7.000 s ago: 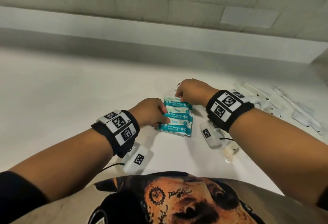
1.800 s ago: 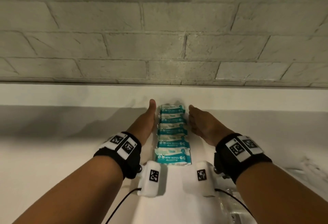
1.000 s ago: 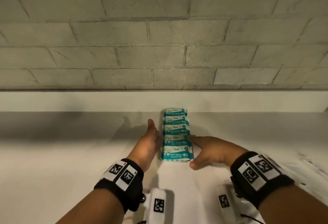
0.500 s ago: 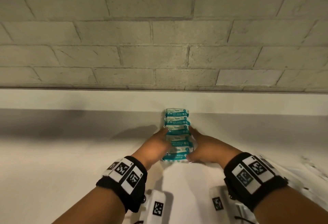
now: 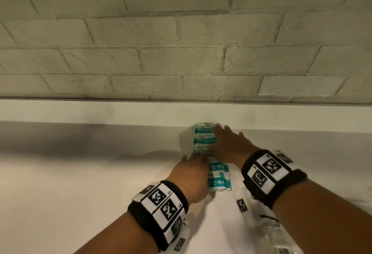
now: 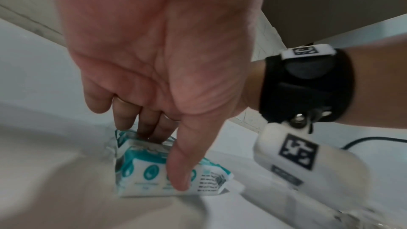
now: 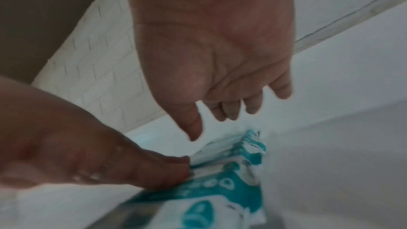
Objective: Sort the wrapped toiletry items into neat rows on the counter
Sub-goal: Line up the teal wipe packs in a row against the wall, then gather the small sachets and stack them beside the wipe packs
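Counter (image 5: 80, 173): wipe packs (image 5: 203, 139) between both hands.

A grey brick wall (image 5: 181, 38) rises behind a pale ledge (image 5: 80, 110) along the counter's back edge.

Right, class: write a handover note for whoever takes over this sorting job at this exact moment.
Left hand: open, fingers touching the near end of the wipes row.
Right hand: open, spread over the row's far end.
Done: the wipes run in a line from the back ledge across the counter.
Left: the nearest pack lies turned, out of line. Square it, then sort the clear-wrapped items at lower right.
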